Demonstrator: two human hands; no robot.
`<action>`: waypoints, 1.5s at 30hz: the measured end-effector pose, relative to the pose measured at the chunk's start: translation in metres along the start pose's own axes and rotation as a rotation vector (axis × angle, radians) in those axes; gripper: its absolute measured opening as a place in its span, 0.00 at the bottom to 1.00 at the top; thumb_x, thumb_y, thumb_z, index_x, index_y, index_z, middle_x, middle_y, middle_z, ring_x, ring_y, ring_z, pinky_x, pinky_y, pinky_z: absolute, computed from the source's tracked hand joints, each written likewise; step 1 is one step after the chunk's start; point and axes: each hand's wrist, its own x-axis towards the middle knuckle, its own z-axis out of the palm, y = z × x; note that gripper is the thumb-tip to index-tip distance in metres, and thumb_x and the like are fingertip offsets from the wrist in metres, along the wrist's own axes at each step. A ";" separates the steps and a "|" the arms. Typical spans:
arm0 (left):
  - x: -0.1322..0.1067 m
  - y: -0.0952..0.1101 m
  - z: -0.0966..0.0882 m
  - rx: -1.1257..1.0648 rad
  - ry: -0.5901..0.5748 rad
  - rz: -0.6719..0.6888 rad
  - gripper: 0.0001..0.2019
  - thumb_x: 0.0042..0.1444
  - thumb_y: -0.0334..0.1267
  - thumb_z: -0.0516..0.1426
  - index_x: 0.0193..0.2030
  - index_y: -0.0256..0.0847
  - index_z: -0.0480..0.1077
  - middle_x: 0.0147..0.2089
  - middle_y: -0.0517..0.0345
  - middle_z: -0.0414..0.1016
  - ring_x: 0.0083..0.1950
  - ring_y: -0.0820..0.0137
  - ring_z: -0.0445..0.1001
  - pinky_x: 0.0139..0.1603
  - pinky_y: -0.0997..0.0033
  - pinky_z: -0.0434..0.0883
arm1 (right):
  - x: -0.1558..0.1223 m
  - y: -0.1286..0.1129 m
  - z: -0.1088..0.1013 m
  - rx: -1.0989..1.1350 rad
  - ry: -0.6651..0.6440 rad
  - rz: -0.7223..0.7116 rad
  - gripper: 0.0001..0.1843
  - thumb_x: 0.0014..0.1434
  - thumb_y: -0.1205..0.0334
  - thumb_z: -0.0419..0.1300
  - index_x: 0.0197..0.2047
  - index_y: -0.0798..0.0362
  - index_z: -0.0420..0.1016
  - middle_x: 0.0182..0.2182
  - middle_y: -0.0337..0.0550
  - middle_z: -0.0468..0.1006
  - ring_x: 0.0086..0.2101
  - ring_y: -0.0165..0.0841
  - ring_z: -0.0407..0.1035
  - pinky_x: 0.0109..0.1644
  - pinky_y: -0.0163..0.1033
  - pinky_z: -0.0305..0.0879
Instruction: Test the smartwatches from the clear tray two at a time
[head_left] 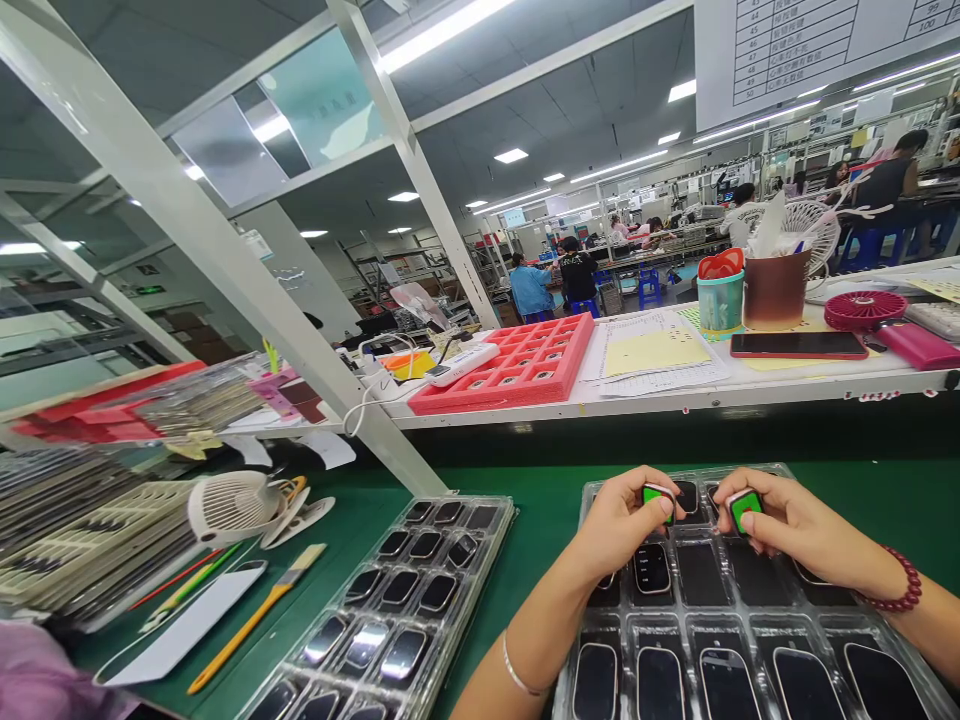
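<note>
My left hand pinches a small smartwatch body with a green screen between thumb and fingers. My right hand grips a matching green-screened smartwatch body. The two held watches are close together but apart, above a clear plastic compartment tray on the green work mat. Its pockets hold dark-screened watch bodies, and one of them lies just below my hands. My hands and wrists hide part of the tray.
A second clear tray of watch bodies lies to the left, beyond it stacked trays, a small white fan and a yellow-handled brush. A raised shelf ahead carries a red foam tray, papers and a phone. Co-workers sit farther back.
</note>
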 end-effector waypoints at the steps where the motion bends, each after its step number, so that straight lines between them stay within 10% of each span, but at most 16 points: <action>1: 0.000 0.001 0.000 0.009 0.001 -0.005 0.15 0.52 0.47 0.62 0.37 0.35 0.71 0.30 0.54 0.75 0.33 0.71 0.72 0.31 0.74 0.67 | 0.000 0.000 -0.001 0.009 -0.002 0.002 0.09 0.62 0.58 0.56 0.44 0.53 0.70 0.33 0.41 0.74 0.29 0.29 0.65 0.30 0.33 0.65; 18: 0.000 0.000 0.003 -0.019 0.028 -0.059 0.18 0.45 0.25 0.58 0.45 0.38 0.68 0.39 0.54 0.77 0.40 0.69 0.73 0.37 0.73 0.65 | 0.002 0.004 0.000 0.109 0.045 0.011 0.21 0.58 0.66 0.56 0.55 0.48 0.63 0.43 0.43 0.73 0.31 0.29 0.68 0.33 0.36 0.68; 45: 0.001 -0.001 0.002 -0.003 0.056 -0.035 0.20 0.47 0.28 0.60 0.49 0.39 0.69 0.39 0.54 0.77 0.42 0.67 0.73 0.42 0.70 0.67 | 0.000 0.003 0.001 0.044 -0.007 -0.002 0.20 0.60 0.64 0.56 0.56 0.49 0.64 0.47 0.46 0.73 0.37 0.34 0.70 0.40 0.40 0.69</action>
